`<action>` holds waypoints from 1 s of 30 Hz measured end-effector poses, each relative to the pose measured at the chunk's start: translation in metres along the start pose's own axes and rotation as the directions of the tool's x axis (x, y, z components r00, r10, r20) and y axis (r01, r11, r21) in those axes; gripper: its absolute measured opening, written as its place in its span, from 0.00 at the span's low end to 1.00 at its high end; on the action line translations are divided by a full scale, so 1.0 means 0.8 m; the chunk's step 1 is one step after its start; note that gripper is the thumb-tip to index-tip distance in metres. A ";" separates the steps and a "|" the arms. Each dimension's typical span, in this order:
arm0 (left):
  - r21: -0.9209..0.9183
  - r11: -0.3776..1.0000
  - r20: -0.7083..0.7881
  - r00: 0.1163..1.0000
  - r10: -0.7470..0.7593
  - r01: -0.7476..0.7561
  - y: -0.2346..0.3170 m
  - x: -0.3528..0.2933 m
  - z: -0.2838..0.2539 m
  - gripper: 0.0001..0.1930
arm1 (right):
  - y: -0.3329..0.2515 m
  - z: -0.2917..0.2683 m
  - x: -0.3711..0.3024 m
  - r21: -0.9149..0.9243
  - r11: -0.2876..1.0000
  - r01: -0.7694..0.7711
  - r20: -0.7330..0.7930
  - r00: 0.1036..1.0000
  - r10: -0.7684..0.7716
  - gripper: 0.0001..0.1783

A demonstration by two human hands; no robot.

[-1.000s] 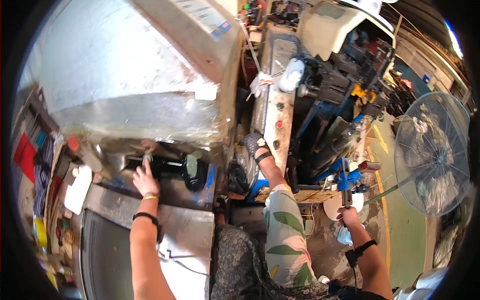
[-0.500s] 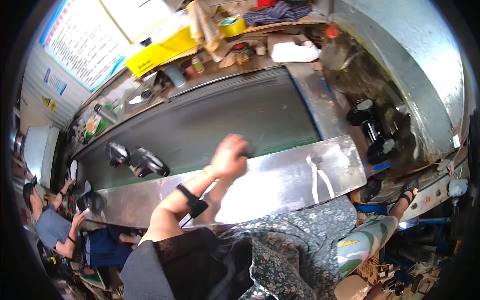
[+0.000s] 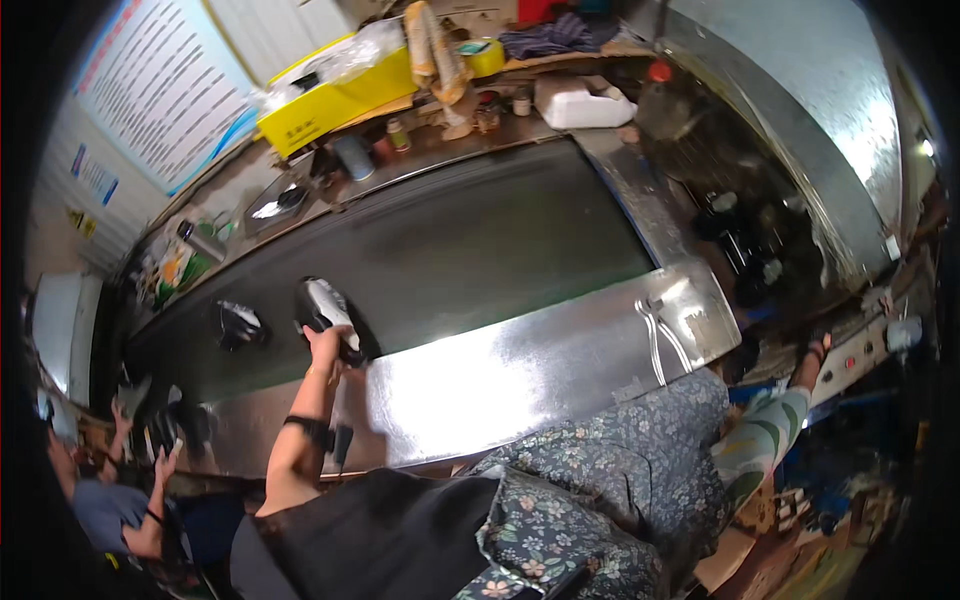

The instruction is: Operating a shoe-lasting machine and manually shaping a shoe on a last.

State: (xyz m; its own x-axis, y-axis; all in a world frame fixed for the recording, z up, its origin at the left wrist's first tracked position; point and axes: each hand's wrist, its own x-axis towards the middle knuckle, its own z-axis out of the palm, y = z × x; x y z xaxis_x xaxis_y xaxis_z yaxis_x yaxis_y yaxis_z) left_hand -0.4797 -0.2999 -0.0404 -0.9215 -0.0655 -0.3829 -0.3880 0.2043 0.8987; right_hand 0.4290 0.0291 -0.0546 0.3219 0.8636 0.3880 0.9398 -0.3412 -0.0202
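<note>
My left hand (image 3: 330,345) has its fingers closed on the near end of a black shoe with a white patch (image 3: 328,305). The shoe stands at the near edge of a dark conveyor belt (image 3: 480,240), beside the shiny metal plate (image 3: 520,350). Another black shoe (image 3: 238,324) lies on the belt to its left. A pair of pliers with pale handles (image 3: 663,335) rests on the right part of the plate. My right hand is out of view.
At left sits a co-worker (image 3: 120,505) with raised hands near dark shoes (image 3: 170,425). Behind the belt, a ledge carries a yellow box (image 3: 345,100), a white jug (image 3: 580,102) and small jars. More dark shoes (image 3: 735,240) lie in the area at right.
My left hand has moved left from the plate's edge and taken hold of the nearer shoe. That shoe is now turned more toward me. The view has shifted slightly.
</note>
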 end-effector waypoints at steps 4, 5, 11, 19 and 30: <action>-0.133 0.985 0.698 0.716 0.015 0.109 0.057 -0.129 0.048 0.34 | -0.115 -0.044 0.015 0.611 0.783 0.115 0.063 0.979 -0.193 0.14; -0.154 0.978 0.812 0.581 0.046 0.139 0.061 -0.165 0.077 0.33 | -0.161 -0.066 0.020 0.786 0.611 0.092 0.094 0.960 -0.266 0.12; -0.045 0.999 0.999 -0.020 0.044 -0.020 0.037 -0.382 0.258 0.54 | -0.416 -0.214 -0.017 0.980 -0.103 -0.167 0.054 0.732 -0.679 0.35; -0.331 0.805 0.875 -0.480 0.066 -0.492 0.021 -0.517 0.373 0.56 | -0.410 -0.223 -0.065 0.914 0.406 0.010 0.207 0.850 -0.485 0.15; -0.296 0.807 0.791 -0.605 -0.092 -0.510 -0.007 -0.493 0.442 0.41 | -0.389 -0.152 -0.039 0.833 0.355 0.424 -0.088 0.735 -0.673 0.24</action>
State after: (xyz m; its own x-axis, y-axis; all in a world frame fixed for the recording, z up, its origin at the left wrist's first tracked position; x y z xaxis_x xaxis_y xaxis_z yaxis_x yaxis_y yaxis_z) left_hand -0.1069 0.0705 0.0300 0.6082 0.7935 -0.0200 0.1511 -0.0910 0.9843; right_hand 0.1128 0.0632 0.0513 -0.4060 0.8314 0.3795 0.5658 0.5548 -0.6100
